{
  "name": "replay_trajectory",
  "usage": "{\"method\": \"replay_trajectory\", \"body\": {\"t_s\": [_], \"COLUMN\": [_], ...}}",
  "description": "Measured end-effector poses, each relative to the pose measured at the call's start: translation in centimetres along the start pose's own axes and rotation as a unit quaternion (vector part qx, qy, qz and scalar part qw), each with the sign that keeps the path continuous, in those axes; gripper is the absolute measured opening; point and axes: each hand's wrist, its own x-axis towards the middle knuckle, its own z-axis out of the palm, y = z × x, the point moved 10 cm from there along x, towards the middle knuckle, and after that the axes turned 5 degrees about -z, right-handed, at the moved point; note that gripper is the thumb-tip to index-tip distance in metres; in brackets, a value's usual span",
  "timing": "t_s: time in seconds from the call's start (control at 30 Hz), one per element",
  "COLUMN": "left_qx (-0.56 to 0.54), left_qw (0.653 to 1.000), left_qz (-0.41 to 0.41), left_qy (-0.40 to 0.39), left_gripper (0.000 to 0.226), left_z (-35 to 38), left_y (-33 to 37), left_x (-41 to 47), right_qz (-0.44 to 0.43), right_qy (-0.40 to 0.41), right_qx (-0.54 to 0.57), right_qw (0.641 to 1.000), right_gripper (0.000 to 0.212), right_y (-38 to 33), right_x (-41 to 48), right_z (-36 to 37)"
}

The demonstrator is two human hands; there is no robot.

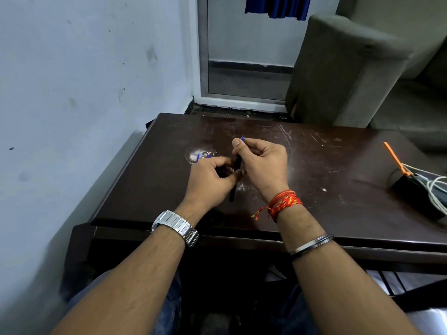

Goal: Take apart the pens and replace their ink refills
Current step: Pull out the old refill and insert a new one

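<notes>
Both hands meet over the middle of the dark wooden table (314, 201). My right hand (262, 163) pinches a thin blue ink refill (242, 138) whose tip sticks up past my thumb. A black pen barrel (235, 180) runs down from that hand toward me. My left hand (212, 177) is closed around the barrel's middle, with a dark blue part half hidden under its fingers. A small blue pen piece (198, 157) lies on the table just beyond my left hand.
At the table's right edge sits a black box (416, 192) with white cables (435, 187) and an orange tool (394, 157). A grey wall stands at the left. A grey sofa arm (343, 68) and a glass door lie beyond the table.
</notes>
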Motion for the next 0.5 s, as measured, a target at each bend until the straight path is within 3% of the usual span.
{"method": "replay_trajectory", "body": {"t_s": [0.13, 0.23, 0.37, 0.5], "left_qx": [-0.015, -0.027, -0.093, -0.126], "left_qw": [1.0, 0.999, 0.995, 0.99], "left_qz": [-0.007, -0.014, -0.016, -0.007], "left_qy": [-0.004, -0.011, 0.021, 0.054], "left_gripper": [0.015, 0.022, 0.031, 0.031], "left_z": [0.2, 0.0, -0.9, -1.9], "left_y": [-0.3, -0.6, -0.8, -1.1], "left_x": [-0.2, -0.1, 0.3, 0.7], "right_qz": [0.015, 0.008, -0.047, 0.005], "right_qy": [-0.015, -0.065, -0.004, -0.06], "right_qx": [0.002, -0.006, -0.041, -0.05], "right_qw": [1.0, 0.998, 0.998, 0.997], "right_gripper": [0.017, 0.007, 0.016, 0.015], "right_y": [0.4, 0.5, -0.7, 0.6], "right_x": [0.0, -0.4, 0.0, -0.4], "right_z": [0.2, 1.2, -0.5, 0.4]}}
